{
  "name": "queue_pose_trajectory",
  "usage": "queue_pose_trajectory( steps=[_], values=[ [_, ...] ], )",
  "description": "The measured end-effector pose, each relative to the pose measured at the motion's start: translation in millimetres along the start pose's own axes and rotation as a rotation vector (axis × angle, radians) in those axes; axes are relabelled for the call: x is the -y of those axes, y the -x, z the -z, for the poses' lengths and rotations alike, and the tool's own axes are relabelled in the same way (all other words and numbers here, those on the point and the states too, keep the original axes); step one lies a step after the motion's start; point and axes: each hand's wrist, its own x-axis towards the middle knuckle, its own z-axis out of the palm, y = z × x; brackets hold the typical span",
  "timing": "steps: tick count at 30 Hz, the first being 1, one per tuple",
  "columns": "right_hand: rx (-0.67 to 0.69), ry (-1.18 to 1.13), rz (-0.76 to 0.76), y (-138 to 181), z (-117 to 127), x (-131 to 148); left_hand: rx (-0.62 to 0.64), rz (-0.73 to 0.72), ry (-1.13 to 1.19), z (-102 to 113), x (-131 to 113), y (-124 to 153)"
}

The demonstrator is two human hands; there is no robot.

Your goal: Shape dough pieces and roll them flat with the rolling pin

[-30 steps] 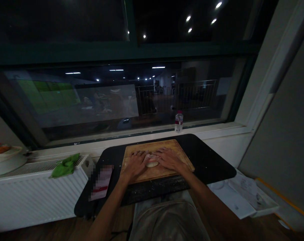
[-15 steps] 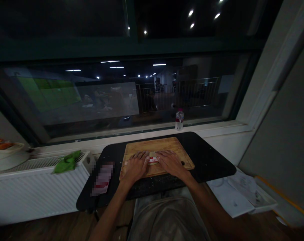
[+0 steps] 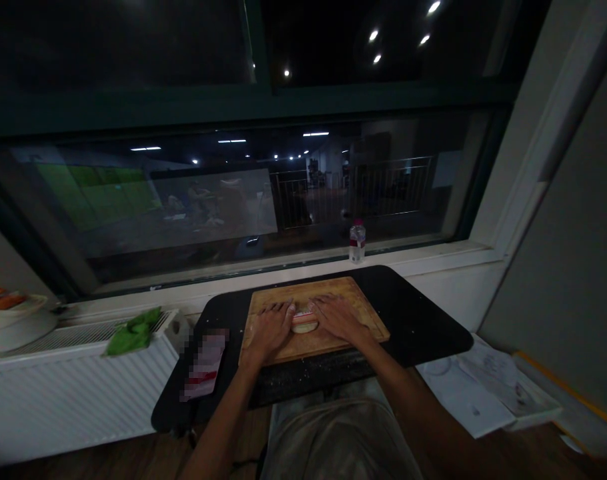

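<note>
Fingers of your left hand (image 3: 274, 327) and right hand (image 3: 337, 317) lie outstretched, seemingly pressing, not gripping, the roller (image 3: 305, 319); pale dough (image 3: 304, 328) peeks out between them—rolling, apparently, so the next stroke wants even pressure.

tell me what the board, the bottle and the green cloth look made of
Board: apparently wood, matte, from its tan, streaky surface. Bottle: probably clear plastic, glossy, since it is see-through. Green cloth: soft fabric, fibre unclear, judging by its folds.
</note>
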Motion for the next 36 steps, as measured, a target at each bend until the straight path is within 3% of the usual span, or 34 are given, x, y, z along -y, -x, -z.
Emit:
queue_pose_trajectory(
  steps=[8, 19, 24, 36],
  values=[
    [-0.044, 0.073, -0.044, 30, 3, 24, -0.012, -0.032, -0.023, 3, 1, -10],
    [-0.056, 0.111, -0.146, 57, -2, 62, -0.034, -0.079, -0.026, -11, 12, -16],
    [-0.046, 0.099, -0.132, 48, -1, 49, 0.002, -0.068, -0.051, -5, 9, -12],
    [-0.008, 0.055, -0.143, -10, -1, 7, 0.04, -0.048, -0.115, 11, -5, -10]
  ],
)
